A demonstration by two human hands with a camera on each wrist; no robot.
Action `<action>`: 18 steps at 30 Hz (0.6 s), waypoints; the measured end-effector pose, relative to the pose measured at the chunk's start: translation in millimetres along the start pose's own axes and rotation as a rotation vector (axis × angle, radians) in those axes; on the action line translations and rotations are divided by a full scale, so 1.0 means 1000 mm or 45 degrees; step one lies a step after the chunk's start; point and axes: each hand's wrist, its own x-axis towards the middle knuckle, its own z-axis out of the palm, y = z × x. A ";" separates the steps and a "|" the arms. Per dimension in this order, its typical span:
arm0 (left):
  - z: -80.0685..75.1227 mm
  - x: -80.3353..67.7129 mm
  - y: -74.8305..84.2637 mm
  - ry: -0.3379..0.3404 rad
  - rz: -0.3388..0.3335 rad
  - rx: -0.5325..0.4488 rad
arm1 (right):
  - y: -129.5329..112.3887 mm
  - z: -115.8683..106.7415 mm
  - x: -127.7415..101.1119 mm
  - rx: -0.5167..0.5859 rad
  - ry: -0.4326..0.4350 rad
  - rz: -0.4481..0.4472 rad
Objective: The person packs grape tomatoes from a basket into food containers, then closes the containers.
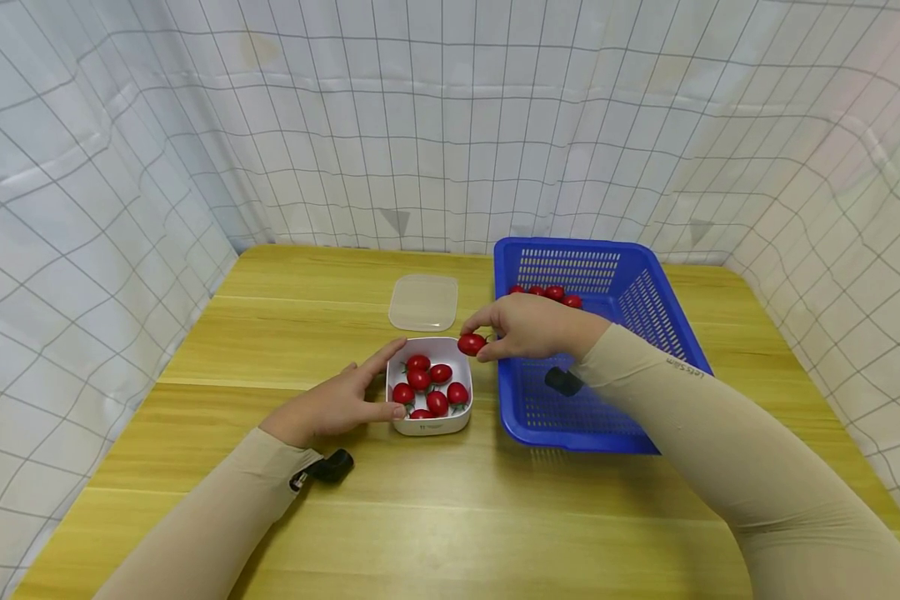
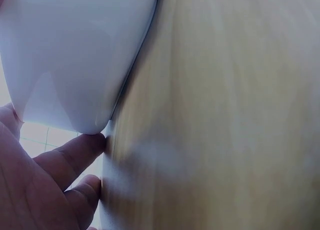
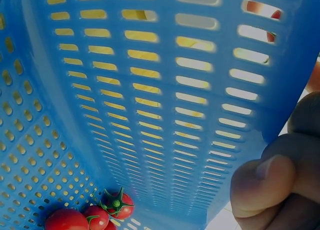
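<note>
A small white square container (image 1: 450,425) sits mid-table with several red cherry tomatoes (image 1: 429,383) inside. My left hand (image 1: 337,404) rests against its left wall, thumb and forefinger spread along it; the left wrist view shows the white container wall (image 2: 75,55) and my fingers (image 2: 70,160) touching it. My right hand (image 1: 528,327) pinches one cherry tomato (image 1: 471,343) just above the container's far right corner. The blue plastic basket (image 1: 645,308) stands to the right with a few tomatoes (image 1: 553,292) at its far end, seen up close as tomatoes (image 3: 92,215) on the basket's perforated floor (image 3: 125,90).
A clear plastic lid (image 1: 423,302) lies flat behind the container. The wooden table (image 1: 420,517) is enclosed by white gridded cloth walls (image 1: 120,167) on three sides. Bare wood shows in front of the container and to its left.
</note>
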 end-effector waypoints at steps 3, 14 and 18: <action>0.000 0.000 -0.001 -0.001 0.003 0.002 | 0.001 0.001 0.000 0.001 0.003 -0.003; 0.001 0.000 -0.001 0.006 -0.003 -0.002 | 0.004 0.002 0.002 0.011 0.012 -0.029; 0.003 -0.001 0.000 0.005 -0.056 0.012 | 0.005 0.003 0.002 0.031 0.001 -0.026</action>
